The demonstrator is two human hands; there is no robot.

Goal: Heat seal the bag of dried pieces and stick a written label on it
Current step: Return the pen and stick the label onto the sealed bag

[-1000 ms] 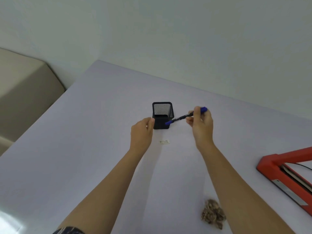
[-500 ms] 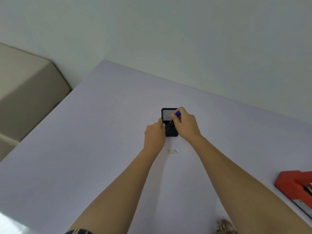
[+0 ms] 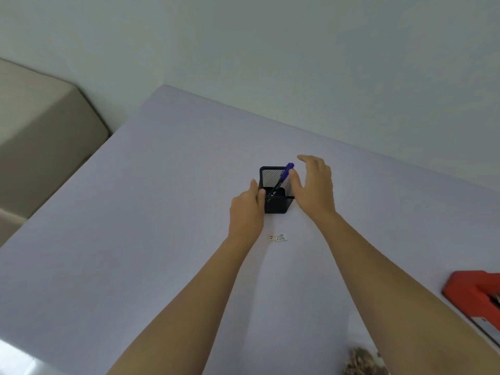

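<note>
A blue pen (image 3: 284, 176) stands tilted inside a black mesh pen holder (image 3: 276, 201) in the middle of the table. My left hand (image 3: 247, 209) rests against the holder's left side, fingers curled on it. Just right of the holder, my right hand (image 3: 313, 185) is open with fingers spread, clear of the pen. A small white written label (image 3: 277, 237) lies flat on the table in front of the holder, between my forearms. The bag of dried pieces (image 3: 362, 362) shows at the bottom edge, partly cut off and partly behind my right forearm.
The red heat sealer (image 3: 476, 296) sits at the right edge, partly out of frame. The pale table (image 3: 135, 239) meets a wall at the back; a beige block (image 3: 40, 136) stands beyond its left edge.
My right hand put the blue pen into the mesh holder and let go, then drew back to the right with fingers spread. My left hand stayed at the holder.
</note>
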